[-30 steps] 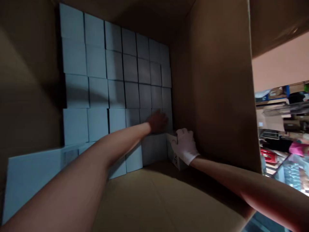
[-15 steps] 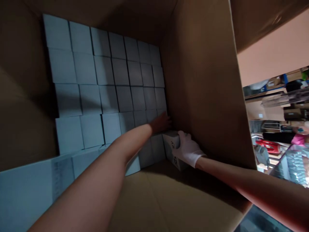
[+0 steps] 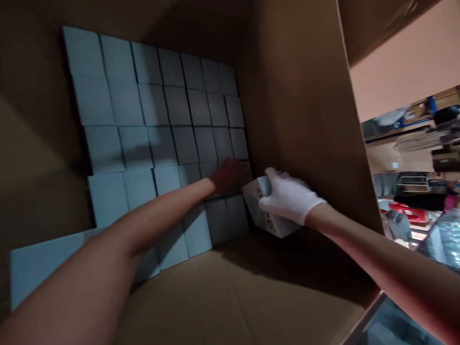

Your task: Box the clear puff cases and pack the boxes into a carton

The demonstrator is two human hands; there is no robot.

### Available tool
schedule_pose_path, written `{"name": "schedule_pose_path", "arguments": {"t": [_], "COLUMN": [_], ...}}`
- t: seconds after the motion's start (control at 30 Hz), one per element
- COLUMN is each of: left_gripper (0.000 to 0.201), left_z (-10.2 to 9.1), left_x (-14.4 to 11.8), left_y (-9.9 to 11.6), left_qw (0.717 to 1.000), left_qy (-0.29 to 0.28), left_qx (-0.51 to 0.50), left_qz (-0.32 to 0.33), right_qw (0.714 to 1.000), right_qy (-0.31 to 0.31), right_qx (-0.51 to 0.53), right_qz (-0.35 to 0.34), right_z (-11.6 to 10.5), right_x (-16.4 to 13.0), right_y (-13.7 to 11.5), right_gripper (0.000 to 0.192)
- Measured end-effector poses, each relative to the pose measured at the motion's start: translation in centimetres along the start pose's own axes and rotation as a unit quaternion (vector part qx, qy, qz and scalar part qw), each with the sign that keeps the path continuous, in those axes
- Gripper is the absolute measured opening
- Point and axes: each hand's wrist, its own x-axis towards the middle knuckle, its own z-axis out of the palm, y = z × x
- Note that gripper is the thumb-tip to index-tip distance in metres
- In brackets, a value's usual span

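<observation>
My right hand (image 3: 290,197), in a white glove, grips a small white box (image 3: 268,211) with dark printing on its side. The box is tilted near the right wall of a large cardboard carton (image 3: 298,110). My bare left hand (image 3: 232,176) lies with fingers stretched over the packed white boxes (image 3: 160,146), left of the gripped box. Shadow dims its fingertips. Rows of these boxes fill much of the carton, and my left forearm hides some of the lower ones.
The carton's bare cardboard side (image 3: 201,297) shows below the rows. A larger pale box (image 3: 43,261) lies at lower left. Outside, to the right, are shelves with cartons (image 3: 384,160), a red item (image 3: 409,212) and clear plastic wrapping (image 3: 449,235).
My right hand has pulled the small box slightly up and to the right, and it is more tilted. My left hand has shifted a little up and left over the boxes.
</observation>
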Motion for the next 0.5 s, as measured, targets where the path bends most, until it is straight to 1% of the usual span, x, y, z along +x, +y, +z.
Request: {"name": "schedule_pose_path", "arguments": {"t": [0.1,0.17,0.23,0.3,0.37,0.4,0.43,0.47,0.5], "left_gripper": [0.047,0.043,0.041,0.046,0.057,0.065,0.071,0.078,0.080], "left_z": [-3.5,-6.6,-10.1,-13.6,-16.2,-17.0,-17.3,-17.0,-16.3], "left_x": [-3.1,-5.2,-7.9,-11.6,-16.3,-18.9,-21.4,-23.6,-25.5], "left_y": [-2.8,-4.7,-6.2,-6.9,-6.3,-5.5,-4.3,-2.8,-1.0], "left_qw": [0.996,0.990,0.978,0.961,0.941,0.930,0.917,0.905,0.892], "left_qy": [-0.043,-0.091,-0.147,-0.201,-0.243,-0.258,-0.267,-0.266,-0.257], "left_qx": [0.019,0.033,0.043,0.043,0.030,0.021,0.015,0.016,0.021], "left_qz": [-0.074,-0.103,-0.142,-0.186,-0.234,-0.261,-0.295,-0.333,-0.371], "right_qw": [0.995,0.988,0.980,0.968,0.962,0.963,0.964,0.965,0.963], "right_qy": [0.091,0.148,0.167,0.155,0.138,0.139,0.143,0.149,0.156], "right_qx": [-0.035,-0.014,0.066,0.164,0.215,0.214,0.202,0.189,0.181], "right_qz": [-0.020,-0.047,-0.091,-0.111,-0.098,-0.092,-0.093,-0.103,-0.124], "right_z": [-4.4,-6.4,-7.4,-7.9,-8.1,-8.2,-8.5,-8.9,-9.4], "right_x": [-0.9,-0.1,2.0,5.0,7.6,8.5,8.9,8.7,8.1], "right_y": [-0.6,-1.0,-1.6,-2.0,-2.4,-2.6,-2.7,-2.9,-3.1], "right_gripper": [0.068,0.075,0.075,0.075,0.083,0.089,0.094,0.096,0.094]}}
